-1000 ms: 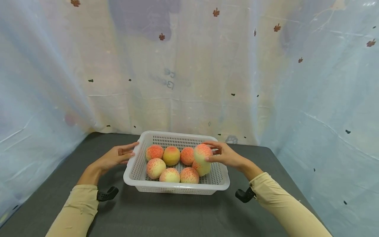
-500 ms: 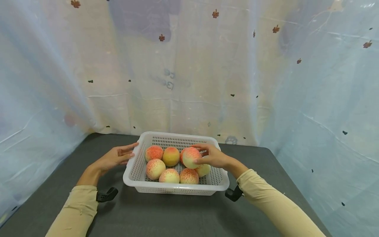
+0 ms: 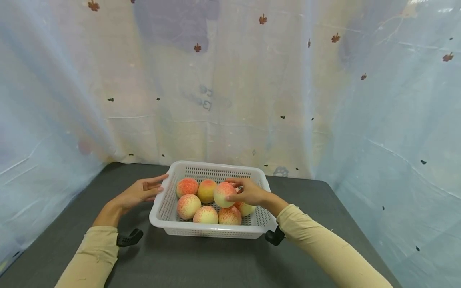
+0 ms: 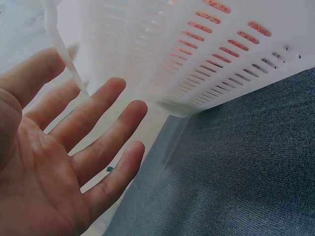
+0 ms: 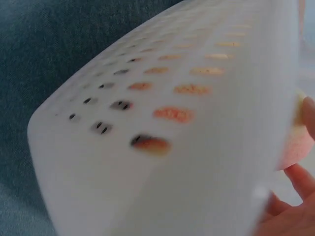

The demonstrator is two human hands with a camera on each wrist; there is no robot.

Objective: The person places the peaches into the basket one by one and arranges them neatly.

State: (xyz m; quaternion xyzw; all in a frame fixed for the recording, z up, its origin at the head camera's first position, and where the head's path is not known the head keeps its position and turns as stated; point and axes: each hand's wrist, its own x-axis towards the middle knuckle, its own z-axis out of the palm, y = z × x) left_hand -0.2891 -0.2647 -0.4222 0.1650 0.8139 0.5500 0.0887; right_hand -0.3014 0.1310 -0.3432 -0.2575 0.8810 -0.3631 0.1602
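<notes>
In the head view a white perforated plastic basket (image 3: 214, 231) holds several peaches, among them a yellow one (image 3: 206, 192), a red one (image 3: 187, 187) and a speckled pale one (image 3: 189, 207). My right hand (image 3: 249, 193) pinches a pink and pale yellow peach (image 3: 224, 195) between thumb and fingers, over the middle of the basket. In the right wrist view the basket wall hides most of that hand (image 5: 295, 211). My left hand (image 3: 141, 191) has its fingertips right at the basket's left rim. The left wrist view shows its fingers (image 4: 106, 142) mostly straight and spread.
The basket stands on a dark grey cloth-covered table (image 3: 201, 264). Pale patterned sheeting (image 3: 230, 100) encloses the back and both sides. A black wrist mount (image 3: 130, 237) is strapped to each forearm, the right one (image 3: 275, 236) close to the basket's front right corner.
My right hand has carried the peach leftward and slightly lower, from the basket's right side to its middle, overlapping other peaches. The left hand and the basket have stayed in place.
</notes>
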